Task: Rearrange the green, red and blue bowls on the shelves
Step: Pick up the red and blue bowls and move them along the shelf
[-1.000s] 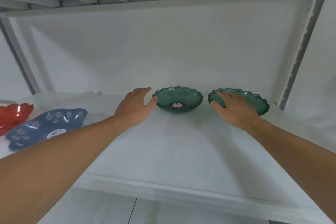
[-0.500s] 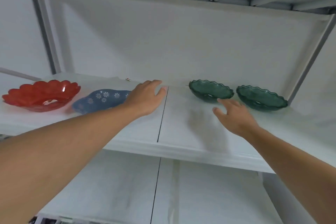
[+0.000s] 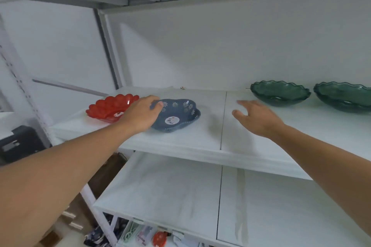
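1. Since the left hand [image 3: 140,114] already lies over the near-left rim of the blue floral bowl [image 3: 177,115], with its fingers [image 3: 155,102] curled over that edge, the bowl sits to the right of and just beyond that hand; whether the rim is actually pinched cannot be told.
2. By my reading, the left hand is the one placed for the next move, and by a clear margin.
3. With fingers spread and holding nothing, the right hand [image 3: 255,117] hovers over bare shelf [image 3: 210,136], apart from the blue floral bowl on its left and from the nearer green bowl [image 3: 280,92] beyond it to the right.
4. Scalloped and roughly round, the blue floral bowl has no marked long axis, so the angle of grip matters little.
5. Just to the left, behind the left hand, the red bowl [image 3: 110,109] stands so close that the two rims look nearly touching, which likely leaves little room that way.
6. Open room lies to the right, between the blue floral bowl and the green bowl, across the seam in the shelf.
7. Further right stands a second green bowl [image 3: 345,96], and the lower shelf [image 3: 170,186] is bare.
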